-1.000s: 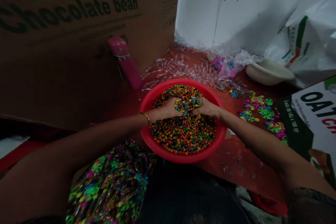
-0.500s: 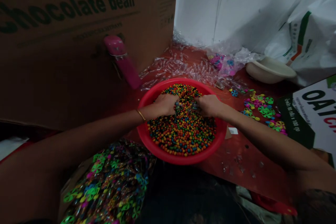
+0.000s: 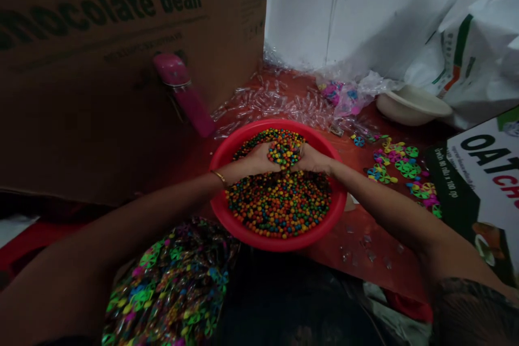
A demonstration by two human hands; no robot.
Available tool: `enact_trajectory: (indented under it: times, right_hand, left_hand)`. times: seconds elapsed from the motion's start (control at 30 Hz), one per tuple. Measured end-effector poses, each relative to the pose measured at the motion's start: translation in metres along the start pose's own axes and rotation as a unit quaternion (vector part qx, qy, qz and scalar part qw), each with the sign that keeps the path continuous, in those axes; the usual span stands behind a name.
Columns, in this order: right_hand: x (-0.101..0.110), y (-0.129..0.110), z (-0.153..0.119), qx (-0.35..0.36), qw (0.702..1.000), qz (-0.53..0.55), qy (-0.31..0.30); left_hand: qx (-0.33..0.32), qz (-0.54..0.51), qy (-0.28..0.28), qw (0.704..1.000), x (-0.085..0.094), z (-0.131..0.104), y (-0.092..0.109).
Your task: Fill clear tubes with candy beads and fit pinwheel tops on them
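A red basin (image 3: 218, 205) holds a heap of small multicoloured chocolate beans (image 3: 279, 208). My left hand (image 3: 259, 158) and my right hand (image 3: 311, 159) are cupped together over the beans, towards the far side of the basin. Between the palms lies a mound of beans, and a few hang or fall just below the hands. Both sets of fingers curl around the mound and are partly hidden by it. Whether a clear tube is also among the fingers, I cannot tell.
Empty clear tubes (image 3: 275, 100) lie scattered behind the basin. Colourful plastic pinwheels (image 3: 405, 165) and an oat carton (image 3: 462, 173) are at right, a cream bowl (image 3: 413, 111) behind. Filled tubes with pinwheels (image 3: 174, 281) are piled at lower left. A pink stapler-like object (image 3: 184, 94) stands against a cardboard box (image 3: 101, 102).
My hands were sunk in the beans, apart, with something clear at the fingers. They have come together and hold a cupped mound of beans. The view has shifted slightly.
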State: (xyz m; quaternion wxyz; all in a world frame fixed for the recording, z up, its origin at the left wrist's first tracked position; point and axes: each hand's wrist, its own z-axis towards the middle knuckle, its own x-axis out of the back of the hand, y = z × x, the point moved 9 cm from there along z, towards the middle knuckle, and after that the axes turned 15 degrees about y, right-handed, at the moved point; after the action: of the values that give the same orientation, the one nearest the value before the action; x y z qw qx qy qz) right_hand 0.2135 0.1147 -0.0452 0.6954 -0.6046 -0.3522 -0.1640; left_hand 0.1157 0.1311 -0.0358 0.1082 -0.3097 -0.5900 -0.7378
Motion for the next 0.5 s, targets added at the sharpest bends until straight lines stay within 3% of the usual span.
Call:
enact_trajectory:
  times: [0.07,0.17,0.37,0.5]
  right_hand:
    - [0.005,-0.005,-0.001,-0.025,0.983,0.182,0.016]
    - [0.01,-0.011,-0.003,-0.051,0.956,0.288,0.035]
    - [0.014,-0.01,-0.01,-0.081,0.944,0.317,0.043]
    - [0.019,-0.004,-0.011,-0.069,0.963,0.26,0.029]
  left_hand:
    - [-0.025,-0.042,-0.004,0.999,0.005,-0.002,0.01]
    - [-0.06,-0.082,-0.014,0.995,0.005,-0.006,0.018]
    - [-0.077,-0.117,-0.011,0.99,0.002,-0.006,0.015]
    - [-0.073,0.009,0.024,0.997,0.015,-0.002,0.008]
